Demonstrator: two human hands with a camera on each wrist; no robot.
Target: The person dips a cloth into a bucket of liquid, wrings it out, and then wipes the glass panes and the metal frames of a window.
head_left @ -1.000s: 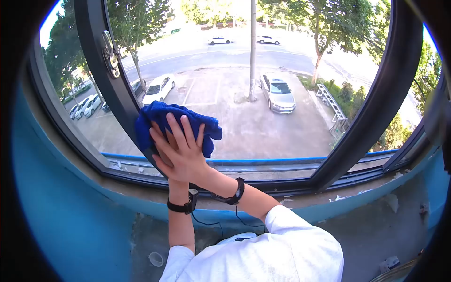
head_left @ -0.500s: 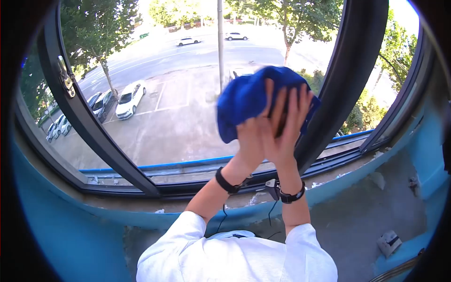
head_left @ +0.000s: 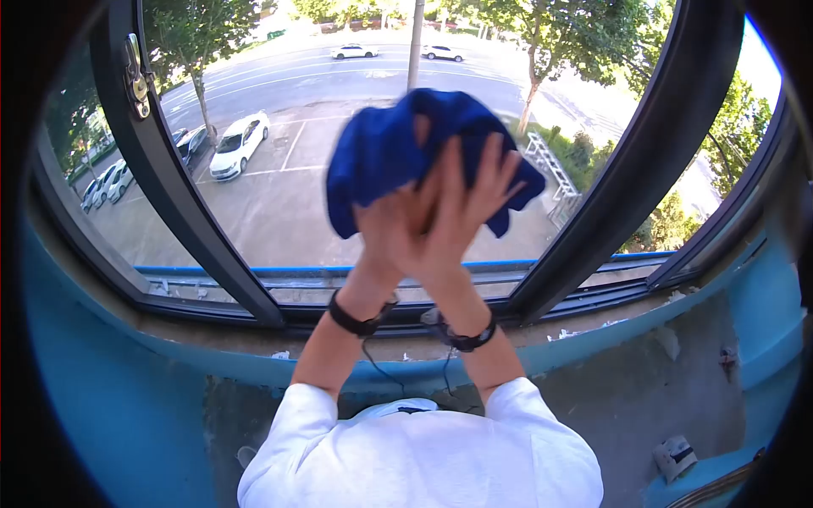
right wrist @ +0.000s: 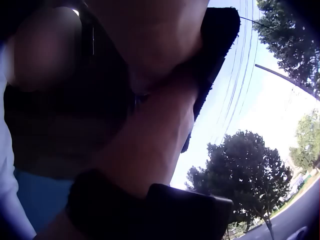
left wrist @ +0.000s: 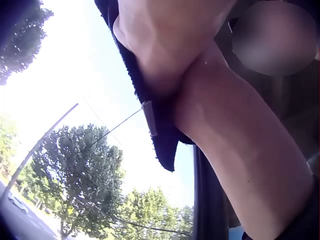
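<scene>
A blue cloth (head_left: 377,157) is spread against the window glass, near the middle of the pane in the head view. My right hand (head_left: 461,199) presses on it with straight, spread fingers. Beside and partly beneath it lies my left hand (head_left: 385,224), blurred, its extended fingers partly hidden by the right hand. The two hands touch near the wrists. From the left wrist the cloth (left wrist: 165,150) looks dark against the bright sky, and a pale tag (left wrist: 150,119) hangs at its edge. The right wrist view shows the dark cloth edge (right wrist: 222,30) beyond the hands.
Dark window frame bars stand left (head_left: 186,186) and right (head_left: 627,178) of the pane, with a metal latch (head_left: 136,78) on the left bar. White scraps lie along the sill (head_left: 584,326). Cables hang from the wrist straps. Outside are parked cars (head_left: 240,146) and trees.
Both hands swept the cloth from the left frame bar across to the right bar, then back left to mid-pane. The head view shifted with them.
</scene>
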